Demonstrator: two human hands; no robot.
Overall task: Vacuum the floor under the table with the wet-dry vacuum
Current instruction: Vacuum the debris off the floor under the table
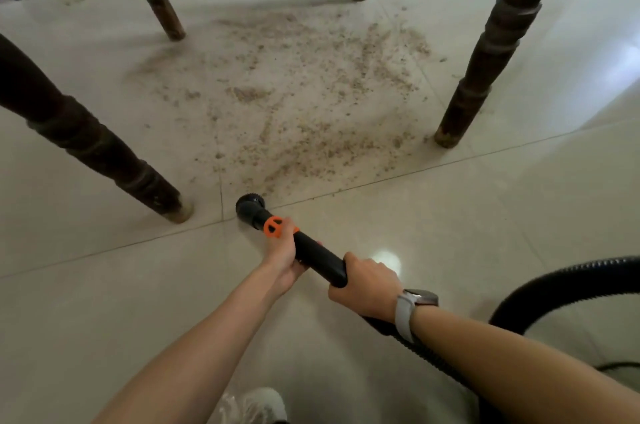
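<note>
— Two hands on it: the right hand (367, 288) is wrapped round the back of the smooth black wand (311, 252), the left hand (285, 259) grasping it just behind the orange collar (276, 226).
— And the ribbed hose (554, 288)?
— Curls off at lower right. The round nozzle (250, 207) sits mid-frame, at the near edge of the mess.
— Much done?
— Hardly any, I'd say. Gritty brown crumbs (304, 91) cover the glossy pale tiles (485, 216) between the four turned, dark wooden table legs (485, 67).
</note>
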